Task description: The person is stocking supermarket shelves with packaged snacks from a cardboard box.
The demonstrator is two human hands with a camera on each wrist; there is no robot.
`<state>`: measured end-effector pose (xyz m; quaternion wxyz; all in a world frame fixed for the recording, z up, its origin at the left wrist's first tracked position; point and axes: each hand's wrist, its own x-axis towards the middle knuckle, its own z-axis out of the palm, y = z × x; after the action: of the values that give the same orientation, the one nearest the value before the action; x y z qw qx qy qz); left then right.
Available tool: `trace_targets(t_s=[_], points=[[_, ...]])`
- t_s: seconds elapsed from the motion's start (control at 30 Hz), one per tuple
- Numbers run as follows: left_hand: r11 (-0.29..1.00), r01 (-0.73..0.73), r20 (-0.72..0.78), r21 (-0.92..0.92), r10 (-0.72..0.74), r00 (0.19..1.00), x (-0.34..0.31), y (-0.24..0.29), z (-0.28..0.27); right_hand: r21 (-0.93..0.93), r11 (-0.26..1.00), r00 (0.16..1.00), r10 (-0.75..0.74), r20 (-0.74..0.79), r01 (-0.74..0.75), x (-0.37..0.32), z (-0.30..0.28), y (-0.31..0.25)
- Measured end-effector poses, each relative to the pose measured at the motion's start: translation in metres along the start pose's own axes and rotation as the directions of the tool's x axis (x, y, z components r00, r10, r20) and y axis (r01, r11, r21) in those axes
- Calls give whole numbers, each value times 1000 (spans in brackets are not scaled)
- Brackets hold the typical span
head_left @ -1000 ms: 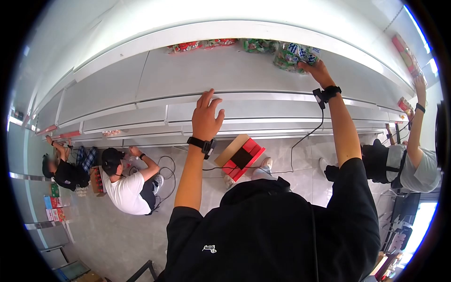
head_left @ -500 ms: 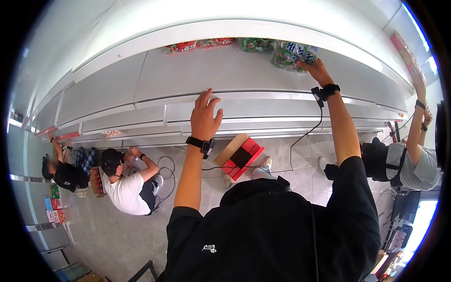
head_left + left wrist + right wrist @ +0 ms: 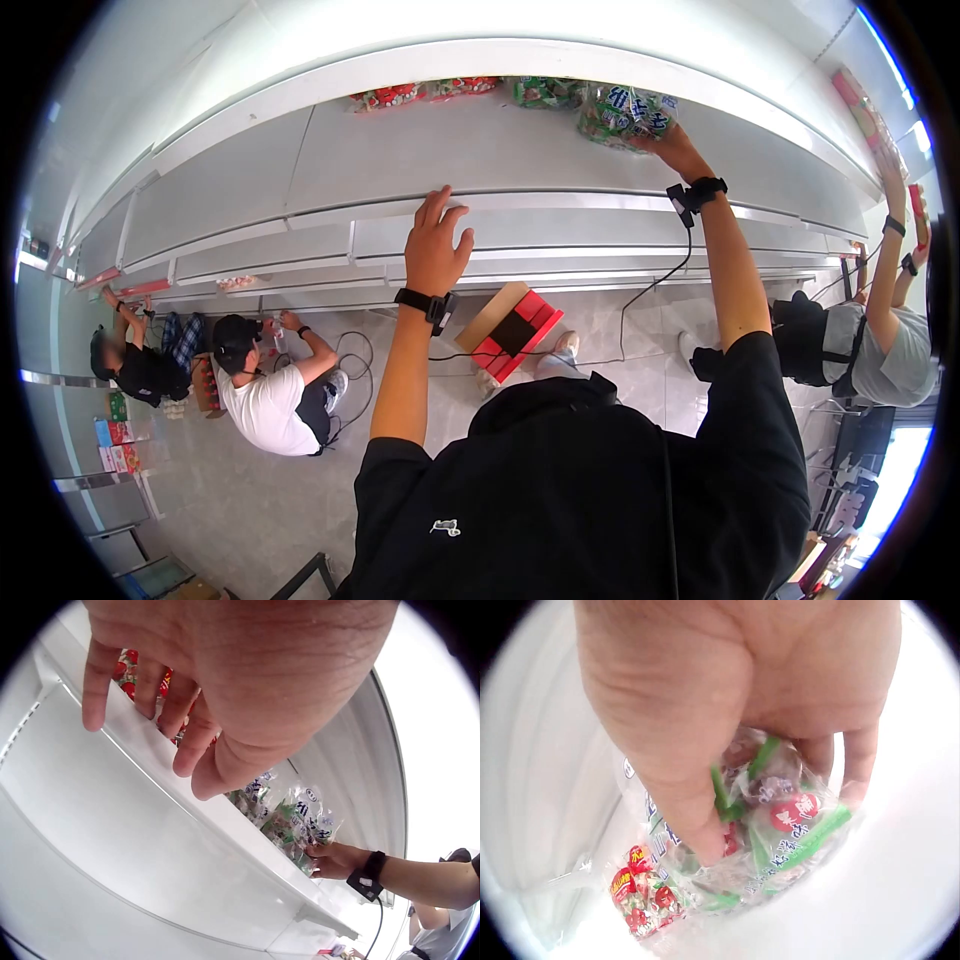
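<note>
In the head view my right hand [image 3: 676,152] grips a clear plastic bag of green-wrapped snacks [image 3: 622,116] on the shelf at the back. The right wrist view has the thumb on one side of the bag [image 3: 780,825] and fingers on the other, the film crinkled between them. A second green bag [image 3: 548,93] sits just left of it, and two red-printed bags [image 3: 388,98] lie farther left. With its fingertips on the shelf's front edge, my left hand [image 3: 436,252] holds nothing; in the left wrist view its fingers hang over the white rim [image 3: 142,772].
The shelf board [image 3: 430,150] runs wide below a white upper ledge [image 3: 450,62], with more tiers underneath. An opened red box [image 3: 515,335] stands on the floor by my feet, near a black cable [image 3: 622,335]. Other people work at the left [image 3: 275,400] and right [image 3: 870,345].
The held bag has turned slightly in my right hand, its printed front now facing up more. My left hand stays nearly still. At the far right a red pack has come into view.
</note>
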<state>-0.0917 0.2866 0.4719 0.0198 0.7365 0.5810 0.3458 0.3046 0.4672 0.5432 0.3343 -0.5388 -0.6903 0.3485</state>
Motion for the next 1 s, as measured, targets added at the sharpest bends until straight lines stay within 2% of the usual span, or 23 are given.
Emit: trace_targets(t_s=[0.07,0.27,0.37,0.47,0.57,0.67,0.77,0.87,1.0], points=[[1000,-8,-6,7,8,1000,0,-1,1,27,998,998,-53,39,52,-2,-1,3],[1000,-7,-2,9,7,1000,0,1,0,110,994,998,-16,60,9,-2,-4,10],[1000,-1,7,6,1,1000,1,0,0,-21,1000,999,-15,43,16,-5,-4,10],[1000,4,6,7,-4,1000,1,1,1,47,997,998,-59,24,58,-2,-3,16],[1000,5,0,3,-5,1000,1,3,0,115,993,999,-14,29,10,-3,-3,12],[1000,12,7,-4,-12,1000,1,4,-1,90,994,996,74,-49,-70,-6,-6,4],[1000,17,7,-12,-16,1000,0,5,-2,114,993,994,39,-106,-27,-1,-5,15],[1000,-3,-16,-11,3,1000,1,8,-2,9,992,986,124,-116,-124,3,-9,18],[1000,0,-16,-19,0,1000,0,7,-1,57,994,988,98,-121,-91,3,-7,18]])
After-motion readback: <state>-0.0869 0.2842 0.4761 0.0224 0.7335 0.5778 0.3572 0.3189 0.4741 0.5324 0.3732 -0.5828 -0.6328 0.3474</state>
